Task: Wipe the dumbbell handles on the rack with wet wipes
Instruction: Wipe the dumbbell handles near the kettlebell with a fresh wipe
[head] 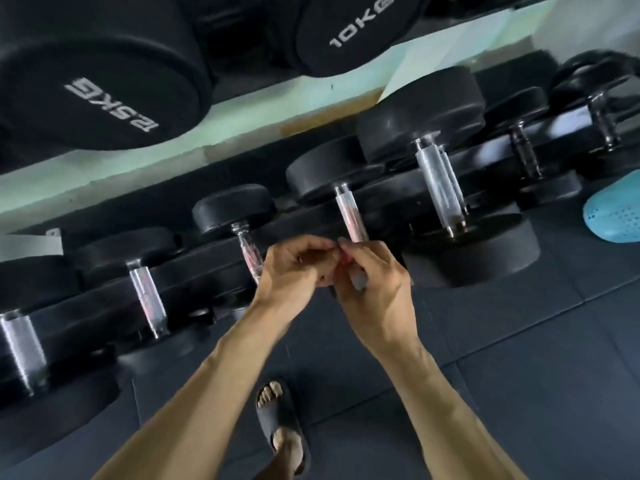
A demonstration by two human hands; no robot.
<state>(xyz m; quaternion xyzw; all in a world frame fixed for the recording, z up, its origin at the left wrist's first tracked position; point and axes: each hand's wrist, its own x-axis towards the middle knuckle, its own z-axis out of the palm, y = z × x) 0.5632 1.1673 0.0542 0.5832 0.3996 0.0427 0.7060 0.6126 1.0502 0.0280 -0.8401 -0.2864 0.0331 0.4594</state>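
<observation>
A low black rack [388, 188] carries a row of black dumbbells with chrome knurled handles: one behind my hands [349, 216], one left of them [250, 252], others further left [147, 296] and right [440, 188]. My left hand [291, 268] and right hand [375, 285] meet in front of the rack, fingers curled. Together they pinch a small greyish-white wet wipe [358, 281], mostly hidden in my right palm; a pinkish bit shows between the fingertips. Neither hand touches a handle.
On the upper tier sit large dumbbells marked 10KG [346, 29] and 25KG [104, 91]. At the right edge a teal perforated object [613, 213] lies on the dark rubber floor mats [519, 375]. My sandalled foot [282, 420] stands below my hands.
</observation>
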